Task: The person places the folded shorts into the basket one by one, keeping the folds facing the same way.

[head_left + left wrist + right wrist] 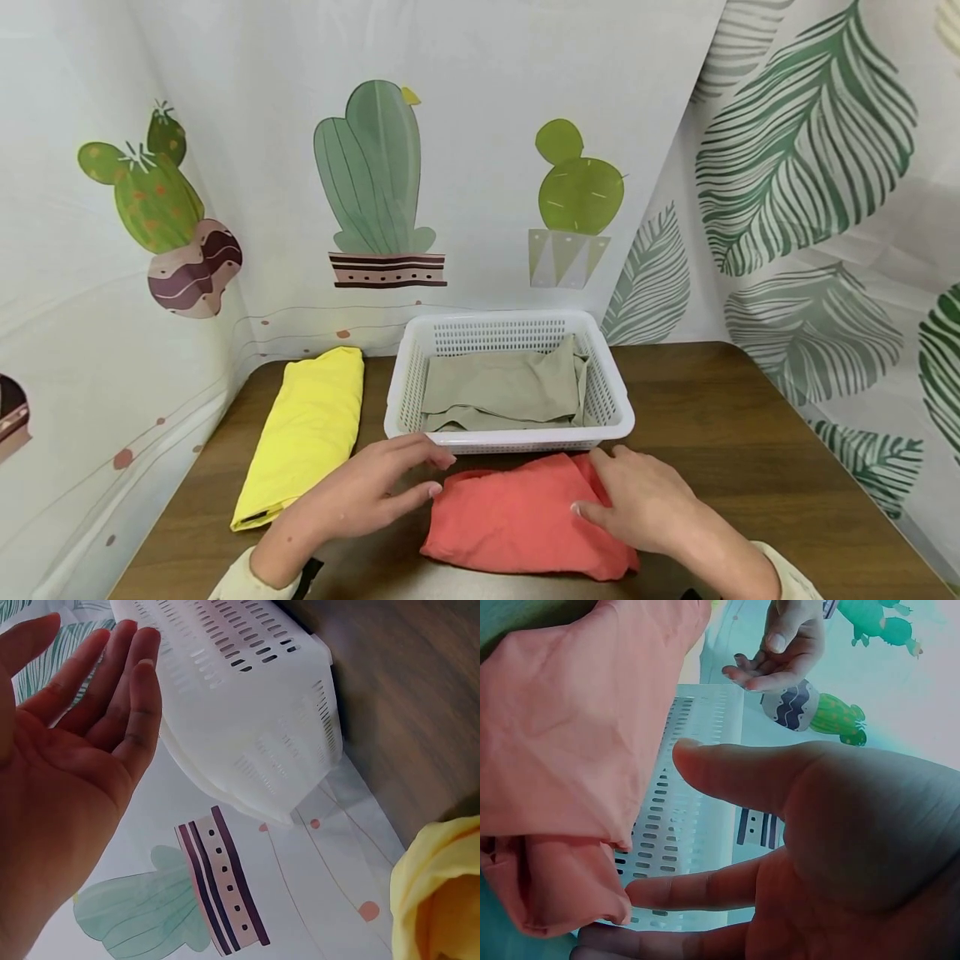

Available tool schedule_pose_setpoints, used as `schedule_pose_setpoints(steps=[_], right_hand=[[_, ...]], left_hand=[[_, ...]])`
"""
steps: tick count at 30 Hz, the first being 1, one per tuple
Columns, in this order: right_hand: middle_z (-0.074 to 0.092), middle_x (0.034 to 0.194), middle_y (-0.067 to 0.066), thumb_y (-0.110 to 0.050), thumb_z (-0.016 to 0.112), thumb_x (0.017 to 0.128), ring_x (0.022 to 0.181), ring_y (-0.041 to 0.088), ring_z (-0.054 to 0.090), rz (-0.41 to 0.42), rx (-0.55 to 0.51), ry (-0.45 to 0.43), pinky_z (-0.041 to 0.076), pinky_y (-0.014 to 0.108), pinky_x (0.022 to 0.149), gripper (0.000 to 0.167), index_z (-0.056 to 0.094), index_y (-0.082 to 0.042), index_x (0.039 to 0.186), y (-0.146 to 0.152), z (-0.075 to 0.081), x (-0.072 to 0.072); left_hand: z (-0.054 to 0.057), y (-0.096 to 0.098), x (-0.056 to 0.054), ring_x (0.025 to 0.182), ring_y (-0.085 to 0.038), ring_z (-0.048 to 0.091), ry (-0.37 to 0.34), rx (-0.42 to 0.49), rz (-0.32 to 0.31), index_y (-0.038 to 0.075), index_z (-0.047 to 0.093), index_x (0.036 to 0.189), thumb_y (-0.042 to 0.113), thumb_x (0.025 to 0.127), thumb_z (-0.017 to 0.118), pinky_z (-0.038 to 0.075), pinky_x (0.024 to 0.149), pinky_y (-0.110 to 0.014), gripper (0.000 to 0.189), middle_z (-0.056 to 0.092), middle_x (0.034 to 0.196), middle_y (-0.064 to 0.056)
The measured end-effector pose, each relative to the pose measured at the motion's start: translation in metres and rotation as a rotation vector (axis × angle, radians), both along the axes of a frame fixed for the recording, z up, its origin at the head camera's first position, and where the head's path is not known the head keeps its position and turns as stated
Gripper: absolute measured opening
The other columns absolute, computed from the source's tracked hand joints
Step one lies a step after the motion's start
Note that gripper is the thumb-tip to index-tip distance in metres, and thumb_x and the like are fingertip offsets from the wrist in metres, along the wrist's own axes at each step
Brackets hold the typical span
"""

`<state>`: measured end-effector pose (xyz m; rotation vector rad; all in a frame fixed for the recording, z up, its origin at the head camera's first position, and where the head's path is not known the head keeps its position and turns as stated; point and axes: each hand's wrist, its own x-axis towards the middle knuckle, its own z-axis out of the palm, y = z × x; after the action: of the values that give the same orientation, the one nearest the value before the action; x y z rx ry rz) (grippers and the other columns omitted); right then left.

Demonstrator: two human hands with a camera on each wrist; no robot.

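A folded red cloth (pixel 517 521) lies on the table in front of a white plastic basket (pixel 510 440). My right hand (pixel 648 500) is at its right end. In the right wrist view, the right hand's (pixel 840 847) fingertips meet the edge of the cloth (pixel 562 735), while the thumb stands apart from it. My left hand (pixel 367 487) hovers just left of the cloth with its fingers loosely extended. Nothing lies in the left palm (pixel 75 765) in the left wrist view. A folded grey-green cloth (pixel 495 383) sits inside the basket.
A folded yellow cloth (pixel 307 433) lies at the left side of the brown wooden table (pixel 697 408). Behind the table hangs a white curtain (pixel 480 167) printed with cacti and leaves. The basket stands near the table's back edge.
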<state>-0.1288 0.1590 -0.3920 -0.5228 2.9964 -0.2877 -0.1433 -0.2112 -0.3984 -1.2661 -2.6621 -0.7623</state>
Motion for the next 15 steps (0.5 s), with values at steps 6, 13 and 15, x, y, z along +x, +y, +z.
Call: schedule_pose_setpoints(steps=[6, 13, 15], right_hand=[[0.062, 0.091, 0.004, -0.048, 0.088, 0.083, 0.088, 0.025, 0.066, -0.003, -0.010, -0.028, 0.056, 0.048, 0.078, 0.063, 0.066, -0.005, 0.123, 0.0003, -0.0015, -0.0019], [0.066, 0.098, 0.009, -0.049, 0.087, 0.084, 0.092, 0.029, 0.068, -0.006, -0.012, -0.030, 0.058, 0.050, 0.082, 0.070, 0.064, 0.003, 0.124, 0.0004, -0.0037, -0.0037], [0.067, 0.099, 0.010, -0.049, 0.087, 0.084, 0.094, 0.030, 0.069, -0.005, -0.016, -0.034, 0.058, 0.051, 0.084, 0.071, 0.064, 0.005, 0.125, 0.0003, -0.0045, -0.0042]], left_hand=[[-0.0020, 0.0016, -0.0004, 0.120, -0.006, 0.064, -0.068, -0.044, -0.021, 0.020, 0.069, 0.130, 0.033, 0.109, 0.063, 0.054, 0.103, -0.033, 0.026, 0.068, 0.125, 0.016], [-0.0067, 0.0028, -0.0017, 0.117, -0.008, 0.066, -0.100, -0.080, -0.036, 0.018, 0.069, 0.134, 0.031, 0.108, 0.063, 0.053, 0.104, -0.033, 0.029, 0.070, 0.124, 0.009], [-0.0080, 0.0029, -0.0018, 0.116, -0.009, 0.066, -0.100, -0.090, -0.039, 0.016, 0.069, 0.135, 0.031, 0.108, 0.064, 0.053, 0.104, -0.033, 0.031, 0.070, 0.124, 0.008]])
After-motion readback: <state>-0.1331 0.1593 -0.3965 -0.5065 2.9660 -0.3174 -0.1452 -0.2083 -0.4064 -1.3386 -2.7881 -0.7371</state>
